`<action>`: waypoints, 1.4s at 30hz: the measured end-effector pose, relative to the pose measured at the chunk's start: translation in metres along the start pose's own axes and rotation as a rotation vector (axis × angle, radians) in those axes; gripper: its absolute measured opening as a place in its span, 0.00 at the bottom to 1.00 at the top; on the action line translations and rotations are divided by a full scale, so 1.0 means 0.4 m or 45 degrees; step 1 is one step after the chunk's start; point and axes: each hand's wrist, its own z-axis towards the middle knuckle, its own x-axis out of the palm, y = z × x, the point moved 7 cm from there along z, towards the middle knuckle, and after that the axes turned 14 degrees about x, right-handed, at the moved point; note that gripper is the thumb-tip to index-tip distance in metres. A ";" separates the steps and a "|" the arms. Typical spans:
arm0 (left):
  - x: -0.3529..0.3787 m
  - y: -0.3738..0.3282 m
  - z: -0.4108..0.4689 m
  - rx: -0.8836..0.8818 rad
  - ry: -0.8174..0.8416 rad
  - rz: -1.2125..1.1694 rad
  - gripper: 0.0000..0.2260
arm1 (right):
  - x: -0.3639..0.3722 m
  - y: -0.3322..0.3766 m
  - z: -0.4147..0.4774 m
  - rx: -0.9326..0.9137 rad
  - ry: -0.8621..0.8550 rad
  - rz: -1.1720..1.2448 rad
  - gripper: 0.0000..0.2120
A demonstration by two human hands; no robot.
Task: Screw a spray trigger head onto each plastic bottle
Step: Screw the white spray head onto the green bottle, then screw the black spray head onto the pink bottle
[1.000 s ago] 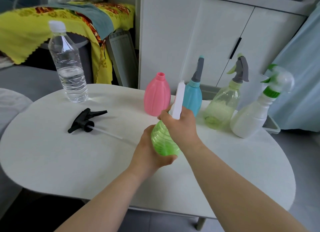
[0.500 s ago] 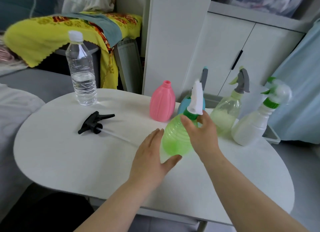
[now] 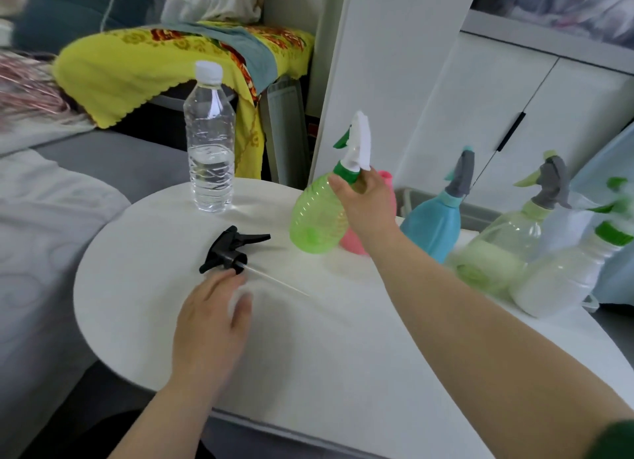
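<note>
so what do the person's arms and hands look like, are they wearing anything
Both are bare: no gloves, rings or watch show on the left hand or the right hand. The left forearm is uncovered as far as the frame edge. The right forearm is bare up to a dark green sleeve at the bottom right corner. The left fingers are blurred.

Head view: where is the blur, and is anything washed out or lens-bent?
Head view: motion blur smears the white opaque spray bottle and pale green clear spray bottle at right, and the left hand at its fingertips; the clear plastic water bottle is sharp; light is soft, shadows faint, the white oval table nearly washed out; the white cabinet panel leans, wide-angle bend.
</note>
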 end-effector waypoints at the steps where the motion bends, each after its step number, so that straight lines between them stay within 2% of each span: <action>1: 0.009 -0.004 -0.007 0.038 0.038 0.023 0.12 | 0.019 0.002 0.015 0.000 0.012 -0.006 0.13; 5: 0.062 -0.014 -0.017 0.186 0.308 0.208 0.17 | 0.074 -0.002 0.060 0.014 0.010 -0.058 0.15; 7: 0.073 -0.006 -0.010 0.202 0.351 0.281 0.19 | 0.085 -0.009 0.076 0.020 -0.015 -0.072 0.15; 16: 0.076 0.005 -0.010 0.196 0.351 0.267 0.20 | 0.127 -0.032 0.097 0.097 0.011 -0.099 0.17; 22: 0.076 0.007 -0.008 0.192 0.350 0.278 0.20 | 0.115 -0.005 0.077 0.103 0.001 -0.060 0.27; 25: 0.076 0.010 -0.009 0.191 0.340 0.276 0.20 | 0.095 -0.006 0.056 0.199 0.006 -0.058 0.34; 26: 0.076 0.010 -0.010 0.188 0.333 0.268 0.20 | 0.081 -0.004 0.043 0.203 -0.053 -0.071 0.34; 28: 0.072 0.015 -0.010 0.180 0.315 0.256 0.20 | 0.038 0.019 -0.011 0.129 -0.343 -0.212 0.30; 30: 0.060 0.026 -0.009 0.160 0.287 0.255 0.20 | 0.018 0.059 -0.084 -0.089 -0.600 -0.245 0.22; 31: 0.052 0.032 -0.008 0.145 0.273 0.259 0.19 | 0.040 0.070 -0.108 -0.164 -0.539 -0.209 0.19; 33: 0.041 0.041 -0.008 0.117 0.255 0.258 0.19 | 0.147 0.075 -0.133 -0.224 -0.068 -0.282 0.14; 35: 0.035 0.043 -0.010 0.106 0.252 0.260 0.20 | 0.266 0.041 -0.159 -0.248 0.357 -0.691 0.15; 36: 0.033 0.042 -0.012 0.108 0.254 0.269 0.20 | 0.302 0.019 -0.164 -0.246 0.460 -0.843 0.16; 39: 0.023 0.049 -0.018 0.109 0.226 0.264 0.19 | 0.353 -0.029 -0.163 -0.186 0.558 -1.020 0.17; 42: 0.013 0.056 -0.021 0.106 0.186 0.247 0.17 | 0.363 -0.052 -0.151 -0.140 0.583 -1.038 0.13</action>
